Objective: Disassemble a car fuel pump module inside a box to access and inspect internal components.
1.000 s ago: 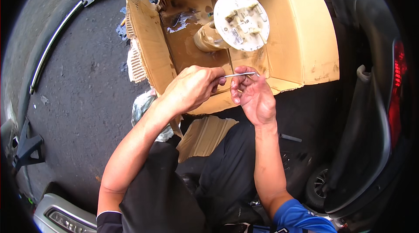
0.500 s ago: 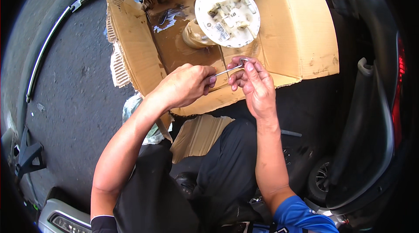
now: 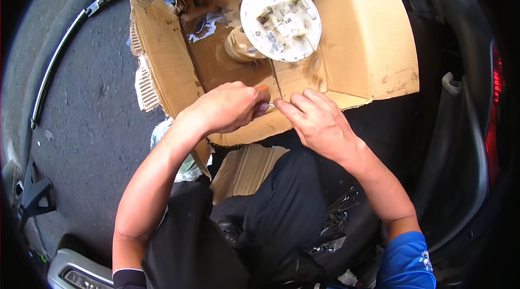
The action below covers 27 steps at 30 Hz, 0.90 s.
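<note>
My left hand [image 3: 233,107] is closed around a thin tool; a bit of orange [image 3: 262,88], perhaps its handle, shows above the fingers. From that hand a short length of thin metal rod [image 3: 271,105] reaches to the fingertips of my right hand [image 3: 319,122], which pinch its other end. Most of the rod is hidden by the fingers. Beyond my hands, a white round-topped fuel pump unit [image 3: 281,21] stands tilted in an opened cardboard box [image 3: 387,34]. Its tan cylindrical body [image 3: 236,48] shows below the flange.
The box floor is wet and stained. A loose cardboard piece [image 3: 244,175] lies by my knees, beside a crumpled plastic bag [image 3: 189,170]. Several metal tools [image 3: 338,213] lie at lower right. A car bumper with a red light [image 3: 496,80] stands right; a long curved strip [image 3: 54,64] lies left.
My right hand has turned over, back now upward, and come down closer to my left. The rod's hooked end is no longer visible; an orange part now shows at my left hand.
</note>
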Motion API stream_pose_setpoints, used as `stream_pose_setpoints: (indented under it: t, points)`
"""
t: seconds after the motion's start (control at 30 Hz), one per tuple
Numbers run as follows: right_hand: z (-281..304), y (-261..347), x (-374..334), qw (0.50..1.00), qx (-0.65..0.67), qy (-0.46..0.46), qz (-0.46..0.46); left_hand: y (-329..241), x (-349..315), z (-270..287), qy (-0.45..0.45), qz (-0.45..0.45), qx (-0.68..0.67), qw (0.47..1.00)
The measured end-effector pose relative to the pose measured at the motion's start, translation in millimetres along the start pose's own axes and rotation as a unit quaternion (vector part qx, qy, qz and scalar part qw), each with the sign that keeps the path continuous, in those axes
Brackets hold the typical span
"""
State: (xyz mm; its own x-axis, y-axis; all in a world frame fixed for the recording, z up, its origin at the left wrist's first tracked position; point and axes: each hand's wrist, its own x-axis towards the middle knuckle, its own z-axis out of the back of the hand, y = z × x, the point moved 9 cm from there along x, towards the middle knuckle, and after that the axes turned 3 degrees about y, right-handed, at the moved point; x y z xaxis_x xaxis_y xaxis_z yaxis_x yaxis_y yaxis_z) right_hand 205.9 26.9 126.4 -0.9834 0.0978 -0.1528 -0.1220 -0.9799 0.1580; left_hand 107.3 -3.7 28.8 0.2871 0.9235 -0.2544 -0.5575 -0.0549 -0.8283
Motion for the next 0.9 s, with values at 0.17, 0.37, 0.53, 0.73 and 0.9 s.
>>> stream_pose_setpoints:
  t: [0.17, 0.37, 0.53, 0.73, 0.9]
  points:
    - [-2.7, -14.5, -8.7, 0.994, 0.089, -0.018, -0.068, 2.6, -7.1, 8.8, 0.029, 0.001, -0.095, 0.995]
    - [4.2, -53.0, -12.8, 0.968, 0.138, -0.008, -0.21, 13.4, -32.8, 88.5, -0.368, 0.048, 0.027, 0.928]
    - [10.8, -70.6, -1.0, 0.992, -0.022, -0.044, -0.118, 25.9, -0.1, 96.8, -0.388, -0.026, 0.075, 0.918]
    - [16.1, -86.1, 24.3, 0.99, -0.109, -0.063, -0.063, 35.7, 37.8, 121.1, -0.247, 0.001, -0.04, 0.968]
    - [28.4, -111.2, 51.0, 0.993, -0.047, -0.08, -0.068, 56.7, 52.0, 158.7, -0.282, 0.024, -0.036, 0.958]
